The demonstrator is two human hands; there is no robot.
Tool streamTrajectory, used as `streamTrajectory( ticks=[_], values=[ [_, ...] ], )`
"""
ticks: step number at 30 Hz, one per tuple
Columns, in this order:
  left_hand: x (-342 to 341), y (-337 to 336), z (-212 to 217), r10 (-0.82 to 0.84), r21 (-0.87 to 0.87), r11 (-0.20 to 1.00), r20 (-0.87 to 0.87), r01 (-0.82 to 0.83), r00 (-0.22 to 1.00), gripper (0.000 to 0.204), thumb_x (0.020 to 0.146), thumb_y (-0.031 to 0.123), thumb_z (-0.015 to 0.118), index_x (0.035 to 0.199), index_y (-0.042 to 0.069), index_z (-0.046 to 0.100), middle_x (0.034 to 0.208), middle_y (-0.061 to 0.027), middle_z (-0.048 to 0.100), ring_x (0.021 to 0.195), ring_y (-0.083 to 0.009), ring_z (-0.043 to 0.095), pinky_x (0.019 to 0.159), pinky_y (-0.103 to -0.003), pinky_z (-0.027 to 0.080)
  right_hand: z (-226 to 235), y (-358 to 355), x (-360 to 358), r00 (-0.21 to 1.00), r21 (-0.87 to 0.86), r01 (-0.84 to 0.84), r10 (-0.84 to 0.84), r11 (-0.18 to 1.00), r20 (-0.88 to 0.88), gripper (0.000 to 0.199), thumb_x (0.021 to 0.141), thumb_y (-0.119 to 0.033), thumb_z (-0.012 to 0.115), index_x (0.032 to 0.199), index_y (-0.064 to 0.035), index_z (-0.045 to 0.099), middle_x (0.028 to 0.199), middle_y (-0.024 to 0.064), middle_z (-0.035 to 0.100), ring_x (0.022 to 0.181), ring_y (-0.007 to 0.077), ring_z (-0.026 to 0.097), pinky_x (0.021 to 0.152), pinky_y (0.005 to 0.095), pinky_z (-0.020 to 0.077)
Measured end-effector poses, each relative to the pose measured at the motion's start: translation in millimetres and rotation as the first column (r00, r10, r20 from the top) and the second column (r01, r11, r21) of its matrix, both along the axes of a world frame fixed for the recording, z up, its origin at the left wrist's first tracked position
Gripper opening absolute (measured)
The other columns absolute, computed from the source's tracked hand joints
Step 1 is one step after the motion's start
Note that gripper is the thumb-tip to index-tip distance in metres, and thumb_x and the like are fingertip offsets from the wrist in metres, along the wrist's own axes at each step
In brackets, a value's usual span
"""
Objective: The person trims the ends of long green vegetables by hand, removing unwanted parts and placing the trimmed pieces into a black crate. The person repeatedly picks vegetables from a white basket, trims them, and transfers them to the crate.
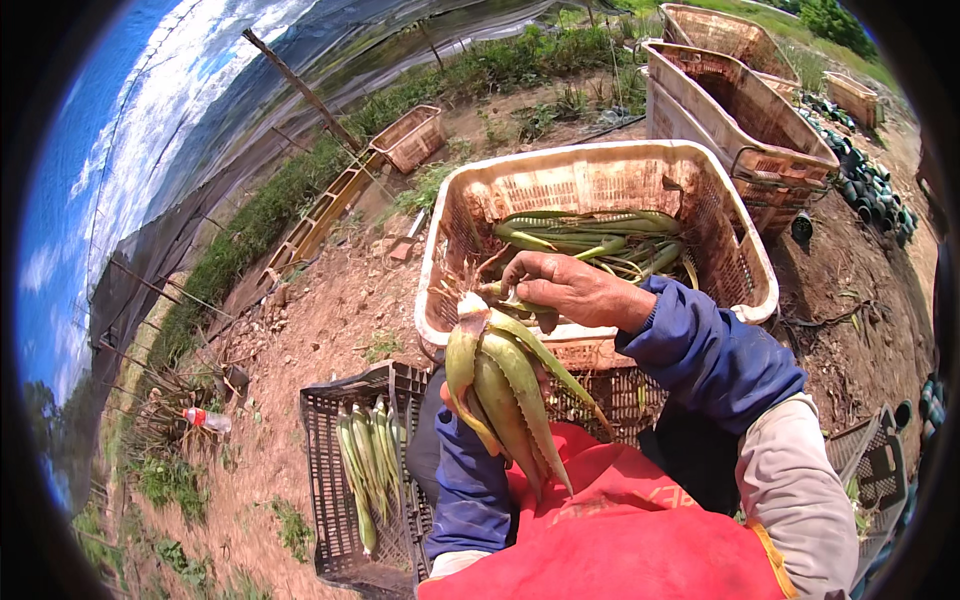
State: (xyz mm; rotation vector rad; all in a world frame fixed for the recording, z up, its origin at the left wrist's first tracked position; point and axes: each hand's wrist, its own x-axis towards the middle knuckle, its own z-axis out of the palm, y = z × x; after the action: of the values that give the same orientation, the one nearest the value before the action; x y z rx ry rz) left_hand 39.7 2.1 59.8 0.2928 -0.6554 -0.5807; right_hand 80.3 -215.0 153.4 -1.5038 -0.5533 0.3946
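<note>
Far left on the dirt, a plastic bottle (pixel 208 420) w/ a red label lies near dry weeds, well apart from the work. Further back, a long wooden trough (pixel 322 218) runs along the grass edge, w/ a small orange crate (pixel 410 138) at its far end.

Lower left-centre, a dark slatted crate (pixel 335 480) sits on the soil w/ a few aloe leaves (pixel 368 460) lying lengthwise inside it.

Centre: left hand (pixel 462 398) is mostly hidden behind an aloe plant (pixel 500 385), fingers wrapped round the lower part of it from behind – closed on the plant. The plant is held upright-ish, cut base w/ stringy roots pointing up & away, leaf tips pointing down toward the red apron (pixel 620 520). Blue sleeve on that forearm.

Right hand (pixel 565 288) is just above, curled over the plant's base end & gripping 1 outer leaf near the root; fingers bent, holding the leaf.

Right behind the hands, a pale beige crate (pixel 745 270) stands on the ground w/ a pile of green aloe leaves (pixel 590 240) in its bottom. Past it to the right, 2 more empty beige crates (pixel 740 110), then a row of dark pots (pixel 865 185) at the far right edge
</note>
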Motion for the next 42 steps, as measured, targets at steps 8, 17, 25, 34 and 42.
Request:
streamTrajectory(
  ticks=[8, 17, 25, 34, 42],
  values=[
    [-13, 1, 37, 0.529, 0.471, 0.745, 0.017, -0.473, 0.849, 0.072, 0.083, 0.036, 0.072, 0.139, -0.003, 0.048, 0.118, -0.0162, 0.066, 0.097, -0.0248, 0.071, 0.085, -0.037, 0.062, 1, 0, -1, 0.998, -0.177, 0.044, -0.037, 0.983, 0.042, 0.052, 0.102, -0.048, 0.059, 0.122, -0.0002, 0.062, 0.088, 0.0059, 0.061, 0.067, 0.0115, 0.055, 0.058, 0.0273, 0.047],
    [-11, -12, 24, 0.605, 0.674, 0.167, 0.506, -0.719, 0.615, 0.082, 0.081, 0.024, 0.084, 0.145, -0.003, 0.043, 0.129, -0.0118, 0.061, 0.115, -0.0192, 0.061, 0.1, -0.033, 0.051, -10, 6, 12, 0.937, -0.38, 0.208, -0.072, 0.901, 0.341, 0.073, 0.09, -0.067, 0.064, 0.108, 0.0032, 0.067, 0.096, 0.0212, 0.069, 0.086, 0.0319, 0.068, 0.077, 0.0441, 0.0516],
    [-16, -32, 29, 0.31, 0.505, -0.295, 0.853, -0.811, 0.419, 0.086, 0.073, 0.026, 0.085, 0.145, -0.001, 0.048, 0.123, -0.0223, 0.067, 0.108, -0.0354, 0.069, 0.093, -0.041, 0.055, -5, -5, 21, 0.913, -0.476, 0.226, -0.015, 0.85, 0.408, 0.043, 0.081, -0.035, 0.076, 0.099, 0.0041, 0.073, 0.079, 0.0256, 0.068, 0.075, 0.0378, 0.068, 0.071, 0.0459, 0.0521],
    [-21, -47, 18, 0.161, 0.392, -0.416, 0.92, -0.82, 0.358, 0.071, 0.079, 0.021, 0.08, 0.14, 0.0, 0.053, 0.112, -0.0215, 0.071, 0.101, -0.0394, 0.071, 0.089, -0.042, 0.056, -12, -9, 20, 0.869, -0.621, 0.33, 0.028, 0.711, 0.494, 0.035, 0.075, -0.028, 0.07, 0.083, 0.0062, 0.065, 0.074, 0.0273, 0.064, 0.07, 0.0427, 0.065, 0.064, 0.0483, 0.051],
    [-22, -46, 20, 0.223, 0.482, -0.333, 0.875, -0.811, 0.429, 0.072, 0.081, 0.02, 0.077, 0.143, -0.002, 0.05, 0.123, -0.0193, 0.067, 0.107, -0.0294, 0.07, 0.094, -0.037, 0.054, -26, -5, 19, 0.772, -0.592, 0.468, 0.023, 0.656, 0.635, 0.024, 0.081, -0.023, 0.069, 0.091, -0.0006, 0.068, 0.085, 0.0216, 0.07, 0.086, 0.0422, 0.069, 0.076, 0.0525, 0.0544]
  ],
)
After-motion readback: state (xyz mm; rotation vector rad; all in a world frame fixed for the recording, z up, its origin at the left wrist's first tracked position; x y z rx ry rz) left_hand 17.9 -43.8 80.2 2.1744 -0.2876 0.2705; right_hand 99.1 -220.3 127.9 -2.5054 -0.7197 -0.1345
